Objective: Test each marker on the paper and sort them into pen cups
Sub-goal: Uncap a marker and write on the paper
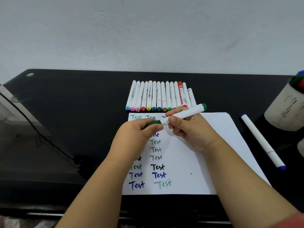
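My right hand [189, 130] grips the white barrel of a green marker [189, 111] above the paper. My left hand [139, 134] pinches its green cap [154, 122] at the barrel's lower end; cap and barrel meet there. The white paper [213, 129] lies on the black desk, covered with several "Test" words in green, blue and black. Behind the paper lies a row of several white markers [158, 96] with coloured ends, one of them red. A pen cup [286, 106] with markers in it stands at the right edge.
A white marker with blue ends [263, 140] lies on the desk right of the paper. A second cup [301, 147] shows partly at the right edge. A black cable [32, 125] crosses the left side. The black desk [82, 99] meets a white wall behind.
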The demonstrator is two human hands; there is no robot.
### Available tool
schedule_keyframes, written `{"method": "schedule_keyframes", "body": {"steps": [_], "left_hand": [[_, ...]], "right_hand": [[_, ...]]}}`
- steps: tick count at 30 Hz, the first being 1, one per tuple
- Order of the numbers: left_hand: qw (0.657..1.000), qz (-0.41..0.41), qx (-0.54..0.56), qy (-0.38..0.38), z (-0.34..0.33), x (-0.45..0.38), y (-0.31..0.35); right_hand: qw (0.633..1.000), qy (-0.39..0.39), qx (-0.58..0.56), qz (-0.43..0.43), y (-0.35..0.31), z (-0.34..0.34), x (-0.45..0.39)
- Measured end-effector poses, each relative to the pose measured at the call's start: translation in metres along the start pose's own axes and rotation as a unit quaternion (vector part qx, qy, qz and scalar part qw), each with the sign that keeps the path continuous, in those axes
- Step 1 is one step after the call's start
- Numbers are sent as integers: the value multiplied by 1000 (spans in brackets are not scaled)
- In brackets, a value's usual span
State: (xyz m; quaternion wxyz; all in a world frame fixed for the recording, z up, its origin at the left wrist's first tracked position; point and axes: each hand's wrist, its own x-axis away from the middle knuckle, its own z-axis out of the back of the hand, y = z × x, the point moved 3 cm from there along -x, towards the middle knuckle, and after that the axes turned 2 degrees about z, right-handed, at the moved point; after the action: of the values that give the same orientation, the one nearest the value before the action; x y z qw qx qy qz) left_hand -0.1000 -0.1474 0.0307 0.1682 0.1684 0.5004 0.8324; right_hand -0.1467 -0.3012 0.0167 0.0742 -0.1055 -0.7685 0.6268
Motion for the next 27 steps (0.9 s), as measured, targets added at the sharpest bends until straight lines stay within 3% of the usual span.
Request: {"method": "schedule_keyframes", "body": {"steps": [9,27], "left_hand": [[998,17,42,-43,3,1,0],[999,-24,-8,39,-6,4,5]], "right_hand": [[998,-13,-57,-26,1,-2,-1],[999,-20,-9,-33,-4,-4,1]]}}
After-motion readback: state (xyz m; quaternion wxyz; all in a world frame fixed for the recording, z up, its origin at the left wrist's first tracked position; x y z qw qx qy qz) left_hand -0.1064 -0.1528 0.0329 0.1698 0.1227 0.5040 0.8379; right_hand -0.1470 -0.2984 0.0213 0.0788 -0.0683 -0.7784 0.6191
